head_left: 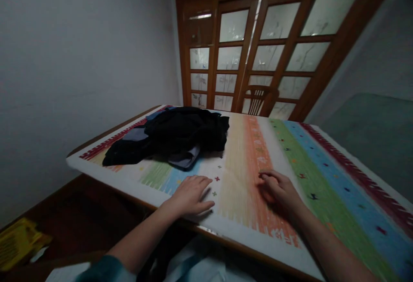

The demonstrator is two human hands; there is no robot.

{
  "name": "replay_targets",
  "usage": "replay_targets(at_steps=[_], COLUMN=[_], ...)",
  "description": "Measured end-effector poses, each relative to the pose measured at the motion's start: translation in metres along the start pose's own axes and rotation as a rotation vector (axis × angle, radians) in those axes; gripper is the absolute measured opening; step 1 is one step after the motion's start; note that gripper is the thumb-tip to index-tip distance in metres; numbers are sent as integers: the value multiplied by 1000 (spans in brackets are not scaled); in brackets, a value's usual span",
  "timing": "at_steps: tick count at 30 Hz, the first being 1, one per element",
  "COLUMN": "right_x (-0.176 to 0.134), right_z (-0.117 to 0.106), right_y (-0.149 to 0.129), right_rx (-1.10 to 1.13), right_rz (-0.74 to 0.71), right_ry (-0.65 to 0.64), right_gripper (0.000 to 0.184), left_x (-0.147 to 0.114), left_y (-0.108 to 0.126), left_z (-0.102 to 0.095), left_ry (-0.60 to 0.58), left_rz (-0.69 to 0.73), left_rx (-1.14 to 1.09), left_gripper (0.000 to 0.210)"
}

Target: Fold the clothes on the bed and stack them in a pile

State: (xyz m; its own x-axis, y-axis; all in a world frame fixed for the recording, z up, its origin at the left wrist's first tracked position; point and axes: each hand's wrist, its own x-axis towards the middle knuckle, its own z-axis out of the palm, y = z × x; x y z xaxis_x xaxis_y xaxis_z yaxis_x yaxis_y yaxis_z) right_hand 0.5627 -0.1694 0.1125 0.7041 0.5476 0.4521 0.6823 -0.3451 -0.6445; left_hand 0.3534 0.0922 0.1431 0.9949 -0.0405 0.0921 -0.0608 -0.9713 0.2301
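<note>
Teal sleeve (105, 270); left hand (192, 195) spread, right hand (280, 186) curled, grip unclear; clothes heap (187, 129) black, rumpled.

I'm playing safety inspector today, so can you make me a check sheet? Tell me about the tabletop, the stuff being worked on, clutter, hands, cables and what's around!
Surface: striped tablecloth with orange, green, blue and dark red bands.
Job's things: dark heap of what looks like clothes, with greyish parts showing, on the left half.
Clutter: yellow thing low at the left; unclear what it is.
Hands: left hand spread palm down, nearest the heap; right hand loosely curled over the orange band; nothing visible in either.
Cables: nothing seen.
Surroundings: wooden doors with glass panes, a wooden chair and a pale wall.
</note>
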Motion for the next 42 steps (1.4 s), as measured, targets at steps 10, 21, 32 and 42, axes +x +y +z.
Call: replay_targets(at_steps=[10, 21, 32, 42], right_x=[-8, -9, -3, 14], right_z=[-6, -15, -35, -102], right_y=[-5, -5, -11, 2], right_rx=[44, 76, 13, -383], right_rz=[-95, -50, 13, -95], right_ry=[-112, -42, 78, 67], right_gripper=[30, 31, 29, 25], left_x=[204, 221, 219, 220], left_y=[-9, -88, -138, -131], left_z=[-10, 13, -5, -13], left_ry=[266, 213, 206, 183], left_rz=[37, -220, -267, -223], left_rx=[439, 438, 481, 461], left_gripper=[56, 34, 38, 43])
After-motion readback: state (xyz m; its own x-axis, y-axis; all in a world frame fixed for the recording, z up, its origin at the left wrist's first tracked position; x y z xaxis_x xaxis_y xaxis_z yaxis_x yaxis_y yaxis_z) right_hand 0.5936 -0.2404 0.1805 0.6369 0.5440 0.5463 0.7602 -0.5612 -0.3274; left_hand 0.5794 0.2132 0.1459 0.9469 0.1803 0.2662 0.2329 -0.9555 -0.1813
